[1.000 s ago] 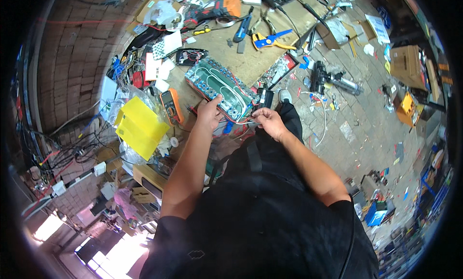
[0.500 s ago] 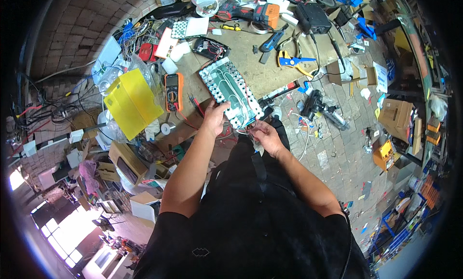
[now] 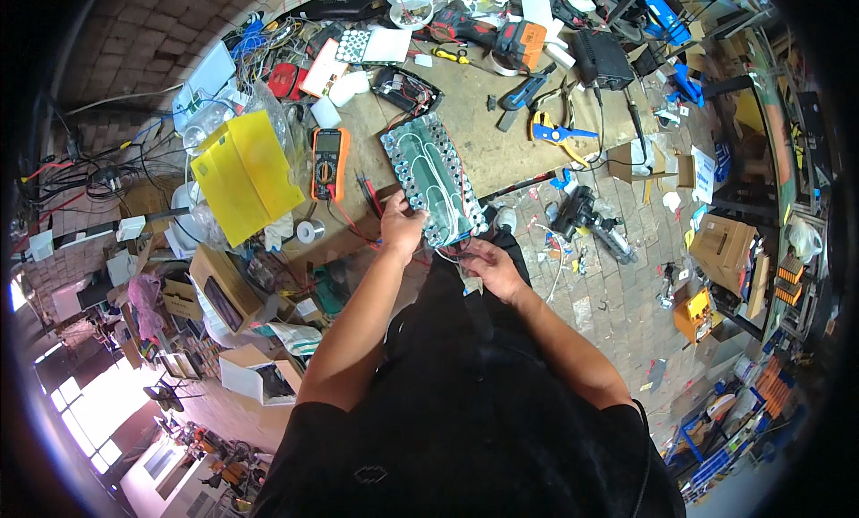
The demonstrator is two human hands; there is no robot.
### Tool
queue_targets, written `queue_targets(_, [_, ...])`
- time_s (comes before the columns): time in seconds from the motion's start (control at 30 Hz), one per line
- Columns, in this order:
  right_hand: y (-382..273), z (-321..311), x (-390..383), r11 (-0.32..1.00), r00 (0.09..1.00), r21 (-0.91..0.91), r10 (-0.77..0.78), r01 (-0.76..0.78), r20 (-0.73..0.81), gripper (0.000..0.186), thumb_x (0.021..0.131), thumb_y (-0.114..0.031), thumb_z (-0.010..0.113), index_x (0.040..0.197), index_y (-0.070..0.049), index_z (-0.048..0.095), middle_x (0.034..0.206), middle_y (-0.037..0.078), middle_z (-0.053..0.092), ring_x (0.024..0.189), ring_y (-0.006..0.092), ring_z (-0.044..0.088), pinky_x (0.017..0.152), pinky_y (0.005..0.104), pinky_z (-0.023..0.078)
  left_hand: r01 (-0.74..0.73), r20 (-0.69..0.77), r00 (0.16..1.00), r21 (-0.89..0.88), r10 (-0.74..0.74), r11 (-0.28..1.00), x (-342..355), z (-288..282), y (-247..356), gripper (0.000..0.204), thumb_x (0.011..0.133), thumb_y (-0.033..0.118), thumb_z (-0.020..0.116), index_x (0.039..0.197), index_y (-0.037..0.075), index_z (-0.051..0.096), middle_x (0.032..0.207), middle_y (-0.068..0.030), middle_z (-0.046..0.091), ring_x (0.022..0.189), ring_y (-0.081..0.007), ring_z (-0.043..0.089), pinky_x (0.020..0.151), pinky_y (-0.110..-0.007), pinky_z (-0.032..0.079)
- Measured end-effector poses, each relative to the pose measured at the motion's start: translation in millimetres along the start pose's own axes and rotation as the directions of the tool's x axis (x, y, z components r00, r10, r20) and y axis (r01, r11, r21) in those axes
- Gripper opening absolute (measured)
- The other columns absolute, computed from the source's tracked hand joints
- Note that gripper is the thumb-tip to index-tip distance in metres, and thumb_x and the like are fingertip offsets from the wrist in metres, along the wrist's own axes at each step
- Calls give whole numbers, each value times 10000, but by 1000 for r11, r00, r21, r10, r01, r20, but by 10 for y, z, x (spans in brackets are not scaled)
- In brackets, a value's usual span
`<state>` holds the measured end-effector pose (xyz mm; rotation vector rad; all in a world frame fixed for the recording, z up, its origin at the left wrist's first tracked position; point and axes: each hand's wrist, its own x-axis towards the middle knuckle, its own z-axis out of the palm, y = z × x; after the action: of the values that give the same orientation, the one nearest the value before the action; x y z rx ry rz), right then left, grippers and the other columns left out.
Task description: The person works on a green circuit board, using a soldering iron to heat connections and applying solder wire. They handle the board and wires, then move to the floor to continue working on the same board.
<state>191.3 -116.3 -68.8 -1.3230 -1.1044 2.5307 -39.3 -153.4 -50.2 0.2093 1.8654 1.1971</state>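
Observation:
A long battery pack (image 3: 428,165) with rows of cell ends down both sides and white leads across a green middle lies lengthwise before me, its near end over my legs. My left hand (image 3: 403,225) grips its left edge near that end. My right hand (image 3: 486,266) is just below the near end, fingers pinched on thin wires (image 3: 458,252); their tips are partly hidden. An orange multimeter (image 3: 327,158) with red probes lies left of the pack, beside a small spool (image 3: 310,232). An open black casing (image 3: 404,93) with wiring sits beyond the far end.
The cluttered workbench (image 3: 510,169) holds a yellow sheet (image 3: 242,174), a blue knife (image 3: 521,97), blue-yellow pliers (image 3: 562,133), a power tool (image 3: 488,39) and a black box (image 3: 601,57). On the littered floor at right lie a black device (image 3: 591,223) and cardboard boxes (image 3: 720,250).
The pack has turned more lengthwise to my body. My right hand has come down below its near end. The view has shifted, bringing more of the bench into sight.

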Motion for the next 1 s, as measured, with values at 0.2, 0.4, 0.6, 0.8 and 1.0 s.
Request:
queue_targets(0.2, [-99, -334, -306, 1000, 1000, -25, 18, -19, -22, 465, 989, -96, 595, 1443, -47, 507, 1312, 113, 659, 1082, 221, 684, 909, 327, 539, 118, 19, 993, -67, -117, 991, -81, -111, 67, 621, 904, -27, 706, 1473, 57, 472, 1239, -93, 643, 965, -164, 672, 765, -311, 570])
queue_targets(0.4, [-153, -802, -605, 996, 989, -42, 68, -74, -133, 444, 993, -108, 548, 1424, -9, 499, 1264, 158, 673, 1044, 241, 694, 907, 349, 558, 124, 58, 991, -131, -117, 984, -75, -152, 62, 487, 895, -26, 706, 1352, 57, 558, 1157, -59, 670, 933, -151, 667, 698, -306, 566])
queue_targets(0.6, [-171, -975, -694, 997, 976, -52, 52, -64, -210, 439, 1004, -122, 547, 1414, 21, 481, 1240, 187, 671, 1010, 262, 703, 904, 366, 568, 79, 22, 997, -45, -78, 996, -60, -151, 27, 486, 893, 40, 739, 1338, 45, 545, 1224, -76, 640, 968, -167, 658, 721, -324, 565])
queue_targets(0.8, [-116, -958, -633, 981, 979, -189, -2, -38, -203, 407, 986, -107, 566, 1359, 50, 520, 1119, 138, 698, 940, 204, 685, 837, 327, 560, 31, -32, 999, 19, -30, 999, -22, -129, -70, 453, 860, 32, 768, 1262, -37, 571, 1159, -119, 670, 1003, -180, 656, 859, -316, 549])
queue_targets(1.0, [-139, -1024, -693, 897, 972, -441, -68, -40, -225, 420, 963, -116, 593, 1335, 70, 533, 1001, 110, 693, 849, 161, 647, 765, 315, 532, 84, -17, 996, 104, -83, 991, 71, -185, -212, 411, 860, 103, 794, 1200, -47, 620, 1055, -124, 713, 928, -185, 681, 847, -331, 548])
